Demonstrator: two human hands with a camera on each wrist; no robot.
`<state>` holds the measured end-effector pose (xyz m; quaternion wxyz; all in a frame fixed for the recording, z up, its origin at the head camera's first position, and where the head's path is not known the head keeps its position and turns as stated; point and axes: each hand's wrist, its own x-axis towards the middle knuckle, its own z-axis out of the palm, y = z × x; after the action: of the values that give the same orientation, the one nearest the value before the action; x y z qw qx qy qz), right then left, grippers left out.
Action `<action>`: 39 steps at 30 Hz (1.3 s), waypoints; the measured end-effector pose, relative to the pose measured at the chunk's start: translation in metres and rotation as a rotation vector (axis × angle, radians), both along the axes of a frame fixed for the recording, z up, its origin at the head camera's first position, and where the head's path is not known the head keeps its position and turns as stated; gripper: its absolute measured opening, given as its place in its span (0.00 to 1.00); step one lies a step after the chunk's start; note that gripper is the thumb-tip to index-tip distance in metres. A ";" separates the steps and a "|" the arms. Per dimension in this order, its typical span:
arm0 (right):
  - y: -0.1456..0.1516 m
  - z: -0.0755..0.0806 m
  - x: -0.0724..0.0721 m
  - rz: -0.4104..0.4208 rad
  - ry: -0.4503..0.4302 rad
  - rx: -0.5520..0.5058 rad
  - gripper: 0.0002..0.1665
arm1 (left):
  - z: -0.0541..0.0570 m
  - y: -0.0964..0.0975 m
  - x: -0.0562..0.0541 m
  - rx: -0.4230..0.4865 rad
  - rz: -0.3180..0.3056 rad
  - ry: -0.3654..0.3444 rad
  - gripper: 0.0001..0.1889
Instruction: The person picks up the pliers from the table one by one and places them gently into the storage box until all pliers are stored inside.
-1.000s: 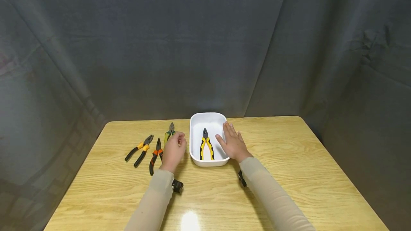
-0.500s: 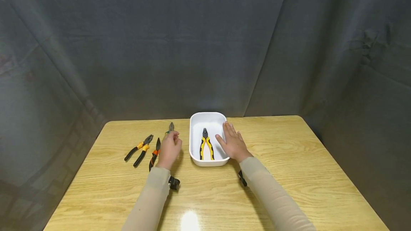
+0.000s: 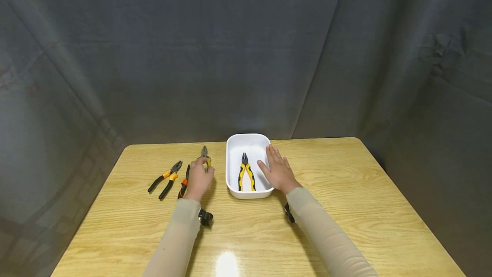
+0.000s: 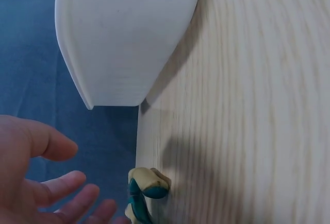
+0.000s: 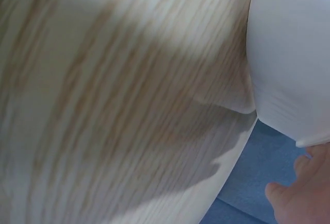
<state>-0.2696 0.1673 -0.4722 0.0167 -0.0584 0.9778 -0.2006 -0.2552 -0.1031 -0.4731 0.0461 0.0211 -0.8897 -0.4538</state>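
My left hand [image 3: 200, 178] hovers over the green-and-yellow pliers [image 3: 204, 152], covering much of their handles. In the left wrist view its thumb and fingers are spread apart, and a handle end of the green-and-yellow pliers [image 4: 147, 185] shows beside the fingertips, not gripped. My right hand [image 3: 281, 172] rests with straight fingers on the right rim of the white tray [image 3: 250, 195]; in the right wrist view, fingers [image 5: 304, 183] show by the tray wall. Yellow-and-black pliers [image 3: 244, 159] lie inside the tray, jaws pointing away from me.
Left of my left hand, orange-and-black pliers [image 3: 183, 187] lie partly hidden. Farther left are black-and-orange-yellow pliers [image 3: 172, 176], handles spread. All sit on a wooden table [image 3: 346, 191] with grey cloth [image 3: 215, 54] behind it.
My left hand has moved slightly left, away from the tray and over the green-and-yellow pliers, covering more of the orange-and-black pair. The right hand stays on the tray rim.
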 end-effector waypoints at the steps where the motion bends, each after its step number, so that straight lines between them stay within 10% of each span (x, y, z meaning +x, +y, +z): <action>1: 0.000 0.000 0.000 -0.001 0.000 0.001 0.46 | 0.000 -0.001 -0.001 -0.002 -0.002 -0.005 0.26; 39: 0.000 0.000 0.006 -0.003 0.013 -0.024 0.44 | -0.010 -0.017 -0.024 -0.061 -0.030 -0.185 0.35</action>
<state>-0.2637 0.1673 -0.4725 0.0092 -0.0583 0.9755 -0.2119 -0.2788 -0.1204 -0.4836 -0.0425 0.0481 -0.9038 -0.4232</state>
